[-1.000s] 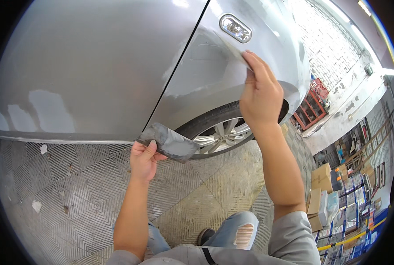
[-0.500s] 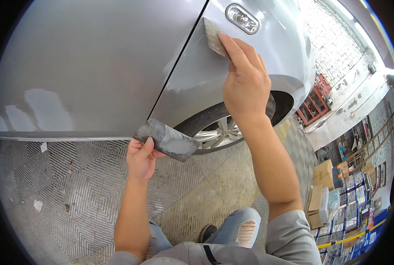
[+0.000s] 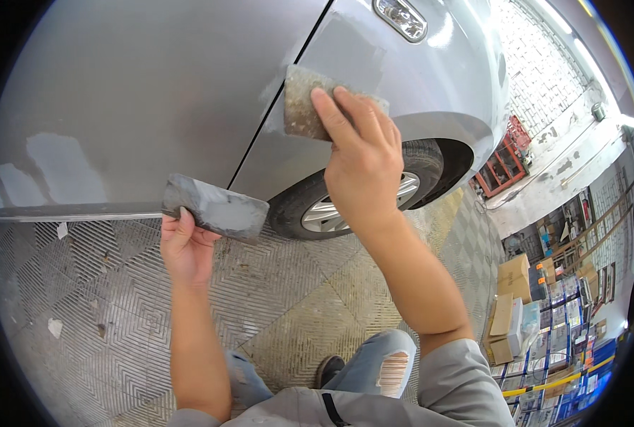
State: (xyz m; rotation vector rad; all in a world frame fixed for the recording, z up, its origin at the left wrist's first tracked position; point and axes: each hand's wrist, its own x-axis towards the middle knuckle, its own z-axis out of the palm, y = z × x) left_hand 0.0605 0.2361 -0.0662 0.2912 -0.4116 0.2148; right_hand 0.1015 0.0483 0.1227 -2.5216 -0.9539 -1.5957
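Note:
My right hand (image 3: 365,164) grips a worn, mottled putty spreader (image 3: 304,103) with its fingers flat on top. The spreader lies against or just over the silver front fender (image 3: 441,85), its left end by the dark gap next to the door (image 3: 153,107). Dull grey patches of putty (image 3: 352,50) show on the fender above it. Lower left, my left hand (image 3: 189,249) pinches the near left corner of a dark putty plate (image 3: 224,208), thumb on top. Grey putty is smeared over the plate's face. The plate is held in front of the door's bottom edge.
Below the fender sits the front wheel (image 3: 324,213), and above is an oval side lamp (image 3: 402,18). Pale patches (image 3: 64,167) mark the lower door. A red rack (image 3: 502,167) and cardboard boxes (image 3: 513,277) stand to the right. Paper scraps (image 3: 55,327) lie on the patterned floor.
My right hand has moved down and left with the spreader, from below the lamp to the door gap; the spreader now lies flatter. My left hand and the plate have shifted left and slightly up.

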